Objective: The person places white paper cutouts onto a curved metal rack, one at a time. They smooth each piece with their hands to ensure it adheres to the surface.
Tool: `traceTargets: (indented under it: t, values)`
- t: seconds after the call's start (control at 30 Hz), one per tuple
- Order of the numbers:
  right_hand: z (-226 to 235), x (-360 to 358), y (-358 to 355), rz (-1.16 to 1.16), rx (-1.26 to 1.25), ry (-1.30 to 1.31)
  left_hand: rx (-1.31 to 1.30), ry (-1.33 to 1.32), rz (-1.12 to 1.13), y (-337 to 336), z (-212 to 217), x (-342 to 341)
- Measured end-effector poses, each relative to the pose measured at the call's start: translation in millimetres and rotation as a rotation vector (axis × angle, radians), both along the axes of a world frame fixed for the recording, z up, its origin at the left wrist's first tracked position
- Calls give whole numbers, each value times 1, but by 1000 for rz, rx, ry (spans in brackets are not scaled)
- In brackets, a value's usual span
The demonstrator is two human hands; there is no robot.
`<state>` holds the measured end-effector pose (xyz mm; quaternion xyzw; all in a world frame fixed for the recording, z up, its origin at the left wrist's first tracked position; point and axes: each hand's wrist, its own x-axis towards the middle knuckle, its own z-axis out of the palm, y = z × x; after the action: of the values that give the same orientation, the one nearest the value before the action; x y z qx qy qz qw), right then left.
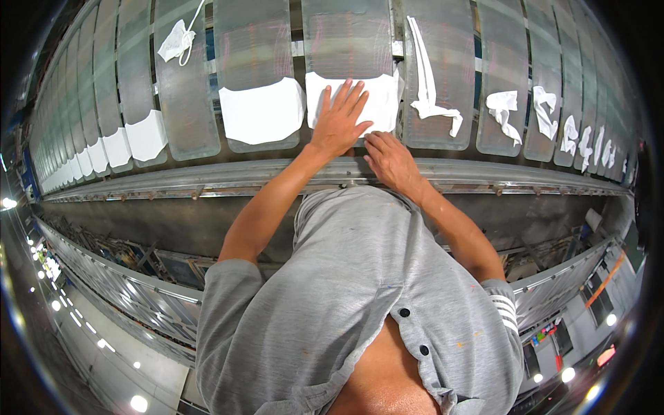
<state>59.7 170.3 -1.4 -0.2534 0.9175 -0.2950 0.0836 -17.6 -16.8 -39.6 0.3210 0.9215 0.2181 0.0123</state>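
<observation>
A white cut cloth piece lies on the lower end of a long grey board in front of me. My left hand rests flat on it, fingers stretched out and pointing away from me. At the cloth's near right edge is my right hand, its fingers bent and drawn together on that edge. What is between those fingertips is mostly hidden. Left of my hands, a similar white cloth piece lies smooth on the neighbouring board.
More boards run in a row to both sides. Farther left are more flat white pieces and a crumpled white cloth. On the right lie a twisted white strip and several crumpled cloths. A metal rail runs along the near side.
</observation>
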Motion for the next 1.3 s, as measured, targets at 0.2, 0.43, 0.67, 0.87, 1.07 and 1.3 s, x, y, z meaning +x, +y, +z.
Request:
traceTargets:
  t: [0.2, 0.43, 0.67, 0.87, 1.07, 1.3]
  values:
    - [10, 25, 24, -217, -49, 20, -206, -45, 23, 38, -25, 5]
    - [12, 15, 45, -481, -119, 108, -273, -104, 18, 79, -19, 37]
    - [23, 24, 70, -681, -165, 145, -152, -75, 287, 4, -32, 21]
    - [15, 65, 73, -830, -174, -39, -216, -70, 364, -31, -31, 30]
    - [20, 78, 70, -810, -200, 27, -137, -40, 315, 44, -33, 29]
    - [-9, 26, 134, -722, -36, 141, -241, -53, 316, 59, -37, 29]
